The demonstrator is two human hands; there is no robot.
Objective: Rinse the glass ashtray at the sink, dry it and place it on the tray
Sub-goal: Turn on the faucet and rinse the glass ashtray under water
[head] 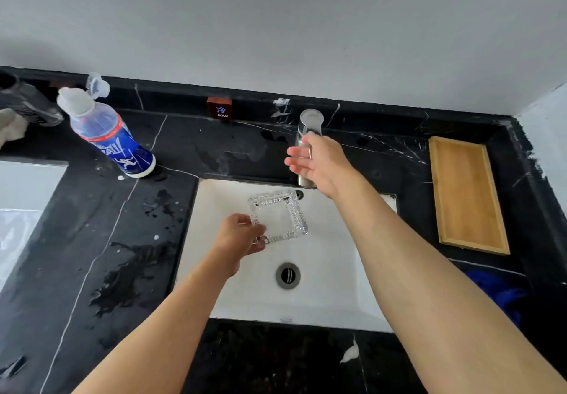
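My left hand (242,237) holds the square cut-glass ashtray (280,214) by its near-left corner, above the white sink basin (331,286). The ashtray hangs just below and in front of the chrome faucet (308,126). My right hand (319,163) rests on the faucet, fingers spread over its lever and spout. No water stream shows. The wooden tray (466,191) lies on the black counter at the right of the sink. A blue cloth (497,295) sits at the counter's right edge, partly hidden by my right forearm.
A blue-labelled bottle (107,129) with an open flip cap stands left of the sink. The black marble counter (122,240) has wet patches. A small red "COLD" sign (221,110) stands at the back ledge. A dark can and a pale cloth (12,126) lie far left.
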